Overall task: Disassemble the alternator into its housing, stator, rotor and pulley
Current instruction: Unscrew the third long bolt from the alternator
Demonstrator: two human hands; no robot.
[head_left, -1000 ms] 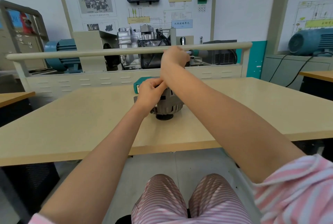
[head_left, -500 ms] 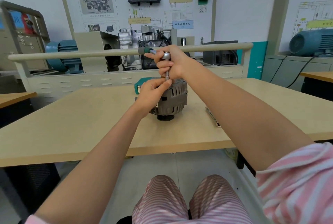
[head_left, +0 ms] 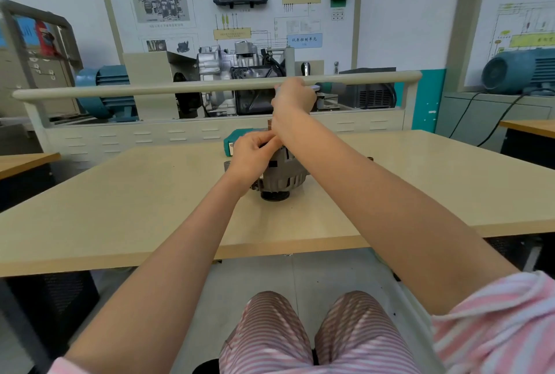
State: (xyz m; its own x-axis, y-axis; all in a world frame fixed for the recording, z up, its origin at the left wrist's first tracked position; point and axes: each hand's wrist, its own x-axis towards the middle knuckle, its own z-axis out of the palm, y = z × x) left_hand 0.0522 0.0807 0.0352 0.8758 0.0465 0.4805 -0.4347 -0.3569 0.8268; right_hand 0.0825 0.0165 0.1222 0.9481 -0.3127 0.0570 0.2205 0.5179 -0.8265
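Bare forearms, short pink-and-white striped sleeves (head_left: 492,325), matching striped trousers (head_left: 300,334).

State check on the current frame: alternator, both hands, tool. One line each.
Grey ribbed metal alternator: assembled, standing on the beige table, black pulley down.
Left hand: curled on the alternator's top edge, steadying it.
Right hand: raised above the alternator, gripping the tool.
Green-handled silver ratchet wrench: held level, handle pointing right; its head is hidden by the hand.
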